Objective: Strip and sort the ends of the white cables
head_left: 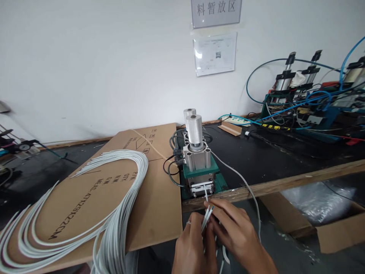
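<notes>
My left hand [191, 245] and my right hand [234, 228] meet at the bench's front edge, both closed around a small bunch of white cable ends [207, 217]. One cable end [205, 193] points up into the front slot of a small pneumatic press [197, 160] with a green base and knurled silver cylinders on top. A ring shows on my left hand. A big bundle of looped white cables [114, 198] lies on a flattened cardboard sheet [159, 198] to the left.
A white cable [242, 179] runs from the press over the wooden bench edge [285, 184]. More pneumatic machines with blue hoses [308, 99] stand at the back right. An open cardboard box with plastic [319, 213] sits below the bench on the right. Signs hang on the wall.
</notes>
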The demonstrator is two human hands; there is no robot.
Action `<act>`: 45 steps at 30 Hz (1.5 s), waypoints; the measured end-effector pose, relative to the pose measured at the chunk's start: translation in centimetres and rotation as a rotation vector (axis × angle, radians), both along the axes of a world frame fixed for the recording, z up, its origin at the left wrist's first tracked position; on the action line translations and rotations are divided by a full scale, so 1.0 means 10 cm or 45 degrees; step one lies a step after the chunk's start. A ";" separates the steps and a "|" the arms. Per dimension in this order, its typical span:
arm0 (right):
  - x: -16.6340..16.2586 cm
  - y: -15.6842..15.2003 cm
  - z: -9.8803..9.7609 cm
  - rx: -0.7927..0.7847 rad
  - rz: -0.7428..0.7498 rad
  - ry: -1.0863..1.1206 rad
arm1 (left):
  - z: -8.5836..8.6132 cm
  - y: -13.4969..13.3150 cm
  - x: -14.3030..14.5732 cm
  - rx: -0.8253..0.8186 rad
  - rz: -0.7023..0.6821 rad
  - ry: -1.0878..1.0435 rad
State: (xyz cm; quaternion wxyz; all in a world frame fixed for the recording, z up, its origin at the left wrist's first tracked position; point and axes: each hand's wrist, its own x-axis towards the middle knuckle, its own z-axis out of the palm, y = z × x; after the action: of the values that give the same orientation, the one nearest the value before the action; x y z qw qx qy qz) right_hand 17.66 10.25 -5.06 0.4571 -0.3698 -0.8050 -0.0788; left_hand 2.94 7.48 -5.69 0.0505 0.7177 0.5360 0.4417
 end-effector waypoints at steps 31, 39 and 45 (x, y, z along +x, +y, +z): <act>-0.01 -0.02 0.12 0.007 -0.028 -0.041 | 0.10 0.01 -0.02 0.044 -0.042 0.009; -0.01 -0.02 0.09 -0.029 -0.010 -0.025 | 0.08 0.00 -0.04 -0.031 -0.028 0.013; -0.02 0.00 0.06 -0.058 0.021 -0.027 | 0.10 0.01 -0.04 -0.086 -0.054 -0.045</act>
State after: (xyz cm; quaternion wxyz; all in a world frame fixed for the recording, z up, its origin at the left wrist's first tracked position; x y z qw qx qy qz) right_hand 17.47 10.27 -4.46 0.4408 -0.3725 -0.8144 -0.0606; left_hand 2.54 7.55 -4.66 0.0935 0.7188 0.5345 0.4346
